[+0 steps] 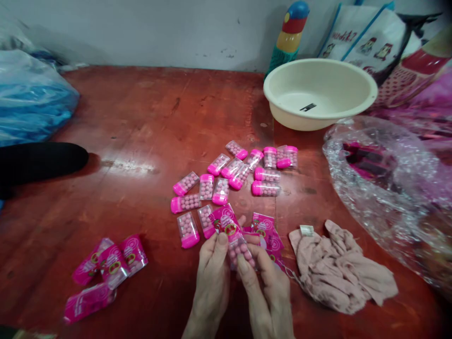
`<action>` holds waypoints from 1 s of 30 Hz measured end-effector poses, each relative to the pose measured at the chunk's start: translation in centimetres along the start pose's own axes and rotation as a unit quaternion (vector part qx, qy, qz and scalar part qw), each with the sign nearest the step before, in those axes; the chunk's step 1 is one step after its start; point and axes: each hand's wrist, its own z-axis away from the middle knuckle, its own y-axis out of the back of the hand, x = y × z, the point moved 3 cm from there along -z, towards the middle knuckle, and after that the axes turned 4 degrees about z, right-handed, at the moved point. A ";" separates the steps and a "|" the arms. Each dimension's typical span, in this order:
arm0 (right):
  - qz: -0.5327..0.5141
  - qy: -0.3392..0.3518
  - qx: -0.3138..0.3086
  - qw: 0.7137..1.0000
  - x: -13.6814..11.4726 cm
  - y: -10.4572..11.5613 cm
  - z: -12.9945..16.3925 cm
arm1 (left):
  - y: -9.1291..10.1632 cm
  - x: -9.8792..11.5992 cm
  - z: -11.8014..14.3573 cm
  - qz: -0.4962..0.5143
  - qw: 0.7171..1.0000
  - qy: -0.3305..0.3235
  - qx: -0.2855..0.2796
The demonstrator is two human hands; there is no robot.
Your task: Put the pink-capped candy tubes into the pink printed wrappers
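left hand [211, 270] + right hand [269, 280]: candy box [243, 251] | sleeve [226, 218]: print blurred | bag [374, 30]: "…dit?"

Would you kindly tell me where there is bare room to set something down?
The widest patch lies between the blue bundle and basin, beyond the pink-capped containers; a smaller one, between the leftmost packs and left hand. Crowded: among the containers, and between right hand and cloth.

A candy box [242, 252], partly covered by a pink wrapper [224, 220], is held by the left hand [212, 273] and the right hand [266, 285]. Bare boxes [221, 190] are scattered beyond the fingers [260, 253]; wrapped boxes [112, 264] are grouped to the fingers' left. A cloth [341, 270] is crumpled to the right, a basin [300, 121] set farther beyond.
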 end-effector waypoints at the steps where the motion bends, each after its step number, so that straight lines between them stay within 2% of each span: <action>1: 0.009 0.001 0.011 1.000 -0.1 0.2 -0.1 | 0.0 -0.4 0.1 0.010 1.000 0.012 -0.007; 3: 0.022 0.000 0.005 1.000 -0.3 0.4 -0.4 | 0.0 -0.8 0.1 0.025 0.999 0.027 -0.020; 6: 0.026 -0.006 -0.022 0.999 -0.1 0.0 -0.6 | 0.2 -0.5 0.0 0.041 0.999 0.015 -0.022; 12: 0.026 0.026 0.005 0.999 0.8 -1.7 0.4 | 0.2 0.9 -0.3 0.041 0.999 -0.014 -0.016; 18: 0.037 0.014 -0.019 0.999 0.5 -1.9 0.6 | 1.0 0.2 -0.5 0.033 0.999 0.001 -0.030; 20: 0.042 0.021 -0.009 0.999 0.3 -1.7 0.7 | 1.3 -0.1 -0.4 0.042 0.999 -0.001 -0.032; 24: 0.074 0.009 0.026 0.997 0.4 -1.5 1.1 | 1.2 0.1 -0.2 0.045 0.996 -0.009 -0.070; 27: 0.078 0.015 0.022 0.997 0.8 -1.8 1.1 | 0.7 0.5 -0.2 0.033 0.998 -0.004 -0.055; 30: 0.092 0.060 0.020 0.994 0.9 -2.0 0.8 | 0.2 0.7 -0.2 0.022 0.999 -0.008 -0.031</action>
